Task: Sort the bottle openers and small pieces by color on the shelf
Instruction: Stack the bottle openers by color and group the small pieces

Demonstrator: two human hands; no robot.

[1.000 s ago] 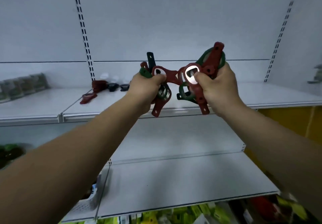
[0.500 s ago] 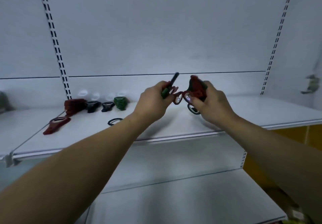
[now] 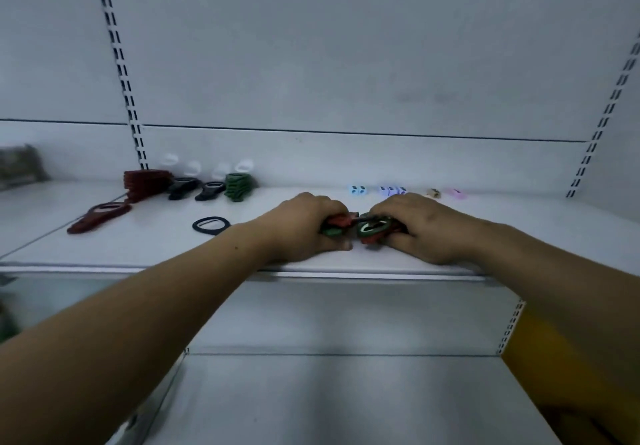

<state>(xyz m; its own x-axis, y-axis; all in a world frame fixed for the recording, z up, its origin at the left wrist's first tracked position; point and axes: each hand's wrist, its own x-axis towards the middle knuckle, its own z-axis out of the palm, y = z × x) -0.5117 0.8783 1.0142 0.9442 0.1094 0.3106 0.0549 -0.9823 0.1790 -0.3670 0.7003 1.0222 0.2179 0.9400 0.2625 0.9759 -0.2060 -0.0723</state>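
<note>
My left hand (image 3: 304, 226) and my right hand (image 3: 419, 226) rest on the white shelf (image 3: 138, 247), each curled round part of a bundle of red and green bottle openers (image 3: 367, 228) lying between them. At the back left stand a red stack of openers (image 3: 145, 181), two black openers (image 3: 194, 188), a green stack (image 3: 237, 185) and white openers (image 3: 194, 166). A single red opener (image 3: 98, 216) and a black ring-shaped opener (image 3: 211, 225) lie apart. Small pale pieces (image 3: 391, 190) in blue, purple, tan and pink line the back right.
Slotted uprights (image 3: 121, 74) run up the white back panel. A lower shelf (image 3: 346, 399) lies below. A blurred packet (image 3: 20, 167) sits far left, and something yellow (image 3: 554, 375) shows at lower right.
Both hands have come down from mid-air with the mixed openers and now rest them on the shelf surface. The view has moved closer to the shelf.
</note>
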